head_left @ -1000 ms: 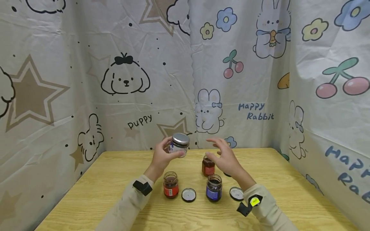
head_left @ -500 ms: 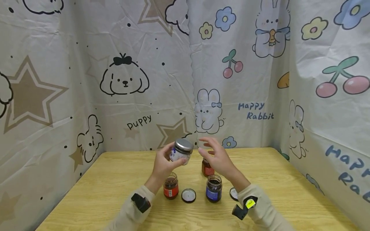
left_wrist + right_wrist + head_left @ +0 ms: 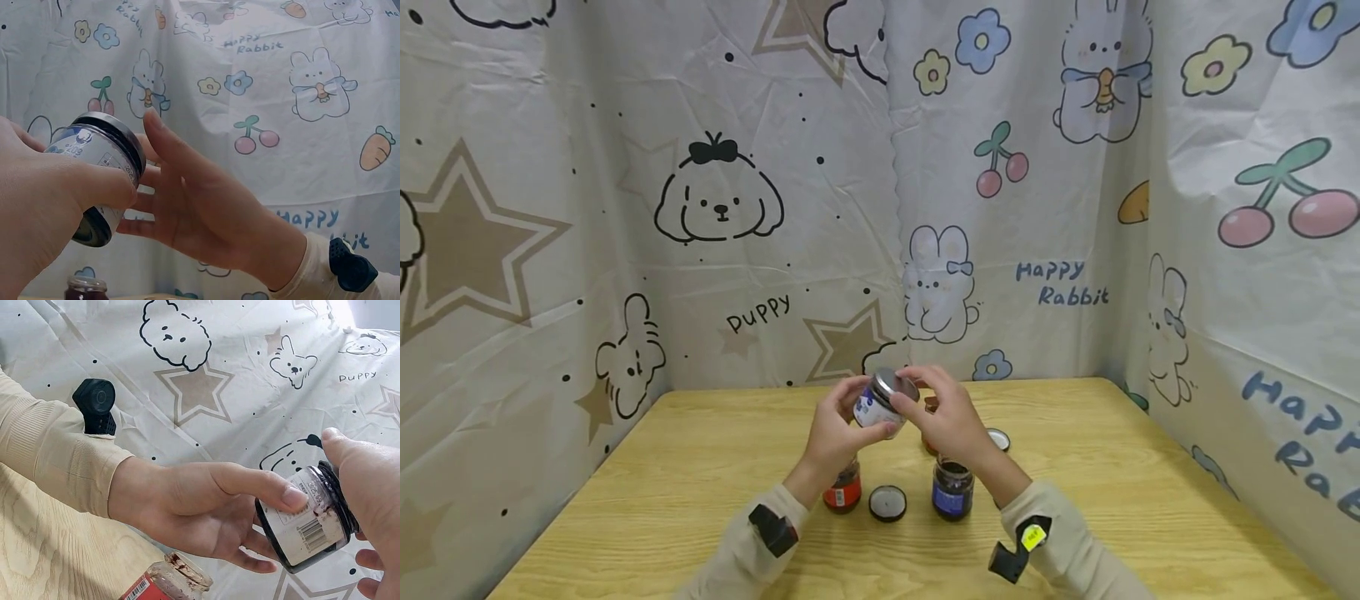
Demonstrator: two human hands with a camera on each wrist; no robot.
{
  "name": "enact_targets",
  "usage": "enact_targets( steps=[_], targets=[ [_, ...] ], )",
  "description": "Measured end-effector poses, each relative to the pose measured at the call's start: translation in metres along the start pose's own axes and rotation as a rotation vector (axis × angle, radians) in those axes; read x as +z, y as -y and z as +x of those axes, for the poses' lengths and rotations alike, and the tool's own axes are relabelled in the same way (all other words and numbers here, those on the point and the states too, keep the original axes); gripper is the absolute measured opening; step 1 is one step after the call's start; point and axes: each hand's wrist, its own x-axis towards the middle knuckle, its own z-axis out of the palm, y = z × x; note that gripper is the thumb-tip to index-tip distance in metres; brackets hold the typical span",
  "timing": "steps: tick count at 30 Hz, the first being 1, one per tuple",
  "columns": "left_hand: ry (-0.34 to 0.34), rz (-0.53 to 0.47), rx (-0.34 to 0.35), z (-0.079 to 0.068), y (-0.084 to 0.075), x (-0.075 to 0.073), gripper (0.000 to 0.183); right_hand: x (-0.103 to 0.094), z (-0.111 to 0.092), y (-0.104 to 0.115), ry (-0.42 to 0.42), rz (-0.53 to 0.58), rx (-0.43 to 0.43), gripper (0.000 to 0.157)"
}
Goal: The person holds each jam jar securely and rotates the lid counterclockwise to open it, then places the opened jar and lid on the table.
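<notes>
My left hand (image 3: 835, 429) grips a small glass jar (image 3: 871, 412) above the table, its thumb across the white label with purple print. The jar leans to the right, and its silver lid (image 3: 889, 382) is on. At the lid is my right hand (image 3: 953, 421), thumb on the near side and fingers on the far side. In the left wrist view the right thumb stands a little apart from the lid (image 3: 112, 122), with loosely extended fingers behind the jar. The right wrist view shows a barcode on the jar (image 3: 306, 525) and dark residue near its neck.
On the wooden table (image 3: 737, 467) stand uncapped jars: one with a red label (image 3: 843, 490), one with a blue label (image 3: 952, 493), and another (image 3: 929, 440) mostly behind the right hand. Upturned lids (image 3: 887, 503) lie beside them. A printed curtain (image 3: 820, 208) encloses the table.
My right hand has moved left from beside the jar to its lid. The left hand has brought the jar slightly right and tilted it further toward the right hand.
</notes>
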Motion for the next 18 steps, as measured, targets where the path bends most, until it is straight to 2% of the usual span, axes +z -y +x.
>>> enact_targets(
  steps=[5,12,18],
  targets=[
    [0.017,-0.001,-0.035,-0.001,-0.005,0.003,0.06,0.0,-0.001,-0.001,-0.031,-0.039,0.038,0.043],
    [0.06,-0.02,-0.035,-0.005,-0.024,0.004,0.059,-0.003,-0.001,-0.001,-0.01,0.014,0.086,0.047],
    [0.058,-0.063,-0.081,-0.002,-0.011,0.001,0.062,-0.006,0.0,-0.001,0.03,0.032,0.073,0.049]
  ],
)
